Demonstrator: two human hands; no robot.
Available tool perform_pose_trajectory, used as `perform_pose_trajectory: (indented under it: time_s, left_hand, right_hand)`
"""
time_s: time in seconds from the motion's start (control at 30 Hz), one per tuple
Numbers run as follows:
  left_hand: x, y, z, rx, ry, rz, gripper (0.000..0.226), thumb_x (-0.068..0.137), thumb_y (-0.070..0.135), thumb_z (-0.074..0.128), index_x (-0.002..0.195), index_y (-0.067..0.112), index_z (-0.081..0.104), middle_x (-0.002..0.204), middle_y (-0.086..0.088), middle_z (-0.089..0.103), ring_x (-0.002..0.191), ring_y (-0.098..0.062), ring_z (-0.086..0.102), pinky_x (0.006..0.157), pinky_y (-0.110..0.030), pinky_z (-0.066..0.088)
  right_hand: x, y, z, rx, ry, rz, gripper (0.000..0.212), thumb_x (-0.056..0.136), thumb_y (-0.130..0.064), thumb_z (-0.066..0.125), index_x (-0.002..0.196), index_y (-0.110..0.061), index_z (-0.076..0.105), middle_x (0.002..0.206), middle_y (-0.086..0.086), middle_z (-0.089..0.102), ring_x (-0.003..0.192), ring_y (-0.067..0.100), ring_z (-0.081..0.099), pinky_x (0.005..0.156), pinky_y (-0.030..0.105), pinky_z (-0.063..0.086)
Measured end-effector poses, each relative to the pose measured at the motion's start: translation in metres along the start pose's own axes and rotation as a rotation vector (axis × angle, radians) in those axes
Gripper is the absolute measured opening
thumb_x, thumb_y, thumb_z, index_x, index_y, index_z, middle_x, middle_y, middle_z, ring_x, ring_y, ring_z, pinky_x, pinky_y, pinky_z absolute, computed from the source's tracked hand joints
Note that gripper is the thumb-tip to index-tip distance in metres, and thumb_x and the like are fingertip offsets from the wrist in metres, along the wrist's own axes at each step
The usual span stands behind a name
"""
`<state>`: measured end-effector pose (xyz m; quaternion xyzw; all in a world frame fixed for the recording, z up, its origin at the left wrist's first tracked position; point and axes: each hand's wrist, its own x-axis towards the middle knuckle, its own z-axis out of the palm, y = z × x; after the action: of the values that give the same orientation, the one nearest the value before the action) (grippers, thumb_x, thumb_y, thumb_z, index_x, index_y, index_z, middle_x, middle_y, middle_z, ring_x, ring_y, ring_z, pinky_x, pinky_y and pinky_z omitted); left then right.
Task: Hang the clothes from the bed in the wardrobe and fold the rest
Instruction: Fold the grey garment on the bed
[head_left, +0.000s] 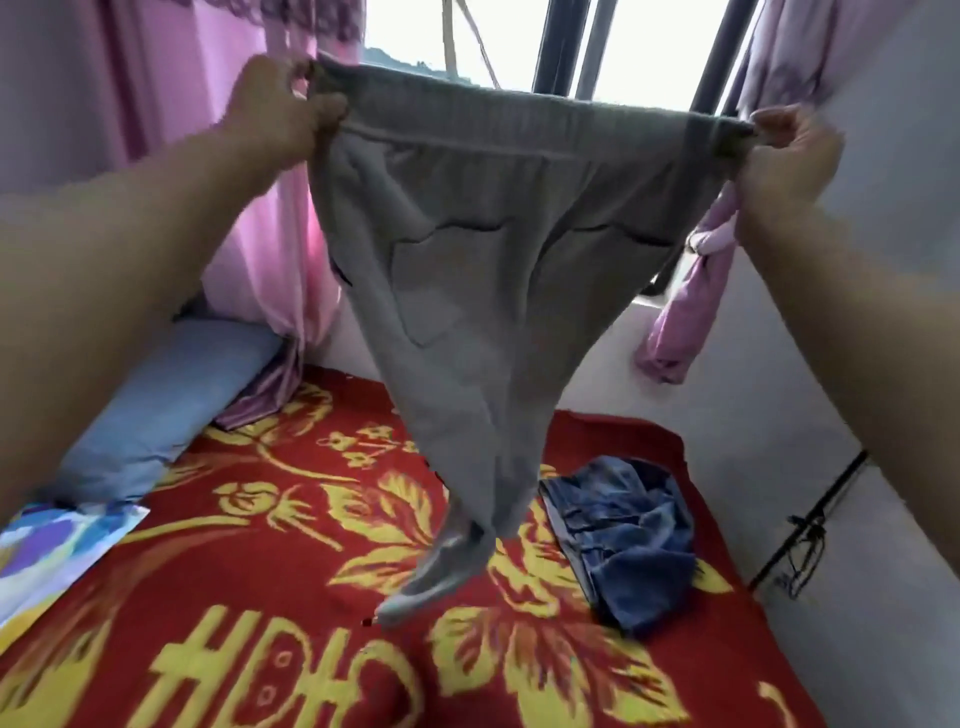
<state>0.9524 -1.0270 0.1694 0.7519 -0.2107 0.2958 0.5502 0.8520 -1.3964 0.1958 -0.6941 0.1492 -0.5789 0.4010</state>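
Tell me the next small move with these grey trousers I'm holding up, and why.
Probably bring the left hand and right hand together, folding the grey trousers leg on leg. Both hands pinch the ends of the waistband, stretched wide, and the legs hang down toward the red blanket, so halving them in the air looks easiest. The crumpled blue garment lies on the blanket to the right.

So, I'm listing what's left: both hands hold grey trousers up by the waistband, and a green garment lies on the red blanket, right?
Not quite: the head view shows the garment on the red blanket is blue, not green. The left hand and right hand do hold the grey trousers by the waistband.
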Motion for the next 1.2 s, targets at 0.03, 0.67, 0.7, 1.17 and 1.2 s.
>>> perform_pose_trajectory:
  time_s: [0.03,0.67,0.7,1.17,1.2]
  left_hand:
    - [-0.003,0.006,-0.006,0.011,-0.009,0.018,0.034,0.091,0.009,0.056,0.124,0.001,0.054,0.102,-0.004,0.051,0.079,-0.01,0.05,0.048,0.002,0.034]
    - [-0.447,-0.077,-0.074,0.197,-0.674,-0.495,0.008,0.092,0.012,0.058,0.097,0.015,0.064,0.086,-0.001,0.066,0.077,-0.007,0.06,0.071,-0.023,0.044]
    - [-0.487,-0.084,-0.071,0.204,-0.706,-0.593,0.009,0.093,0.012,0.056,0.099,0.014,0.063,0.089,-0.003,0.066,0.081,-0.009,0.061,0.07,-0.025,0.045]
    - [-0.751,-0.086,-0.063,0.344,-0.865,-1.106,0.025,0.091,0.004,0.052,0.077,0.023,0.043,0.087,-0.001,0.057,0.081,-0.011,0.052,0.066,-0.017,0.038]
    - [-0.756,-0.086,-0.062,0.373,-0.881,-1.1,0.02,0.091,0.005,0.051,0.08,0.02,0.044,0.093,-0.005,0.06,0.087,-0.016,0.054,0.071,-0.023,0.04]
  right_hand:
    - [-0.004,-0.005,-0.007,0.017,-0.002,-0.003,0.025,0.068,-0.006,0.058,0.071,-0.03,0.055,0.084,0.003,0.064,0.086,0.029,0.067,0.073,0.042,0.056]
    - [-0.325,0.185,-0.184,-0.238,-0.854,0.302,0.034,0.07,0.018,0.065,0.073,-0.016,0.063,0.078,0.01,0.065,0.062,0.002,0.06,0.058,0.012,0.045]
    - [-0.351,0.196,-0.204,-0.288,-0.91,0.331,0.031,0.069,0.018,0.064,0.075,-0.012,0.065,0.077,0.009,0.065,0.066,0.011,0.061,0.055,0.01,0.043]
    - [-0.521,0.253,-0.356,-0.636,-1.279,0.623,0.025,0.07,0.017,0.058,0.073,-0.007,0.064,0.062,0.008,0.063,0.036,0.001,0.051,0.044,0.018,0.041]
    - [-0.526,0.255,-0.359,-0.672,-1.322,0.566,0.025,0.071,0.013,0.059,0.075,-0.01,0.066,0.07,0.008,0.066,0.047,0.002,0.056,0.051,0.021,0.043]
